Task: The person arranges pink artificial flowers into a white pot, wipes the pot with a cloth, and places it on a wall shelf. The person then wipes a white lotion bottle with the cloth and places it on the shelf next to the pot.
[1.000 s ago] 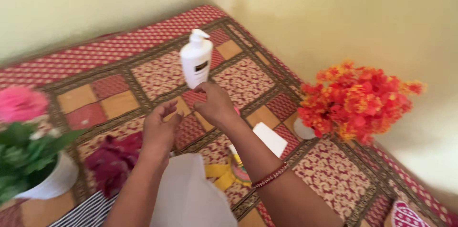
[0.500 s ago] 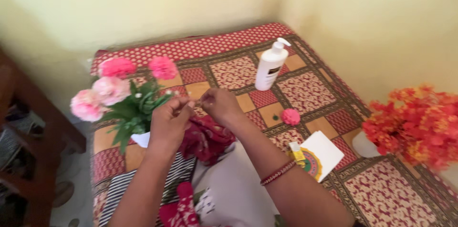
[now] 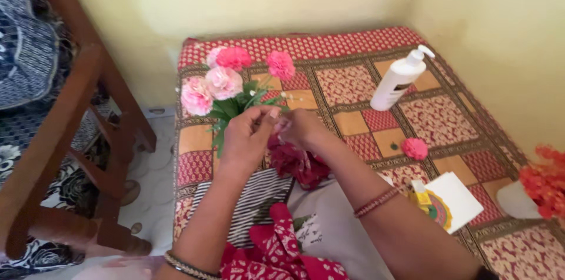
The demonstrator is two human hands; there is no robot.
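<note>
Red patchwork cloth [image 3: 353, 121] covers the table; left hand [image 3: 247, 136] and right hand [image 3: 301, 129] pinch together (contents too small to tell) before pink artificial flowers [image 3: 226, 80].

White pump bottle [image 3: 400, 80] standing at upper right, loose pink flower [image 3: 415, 148] below it, orange flowers [image 3: 547, 181] at right edge, wooden chair [image 3: 65, 133] on the left, white card [image 3: 456, 200] at lower right

Two hands [image 3: 273, 130], one bottle [image 3: 399, 80]

Patterned red bedspread [image 3: 347, 89]: pump bottle [image 3: 399, 80], loose pink flower [image 3: 415, 148], card [image 3: 454, 200]
</note>
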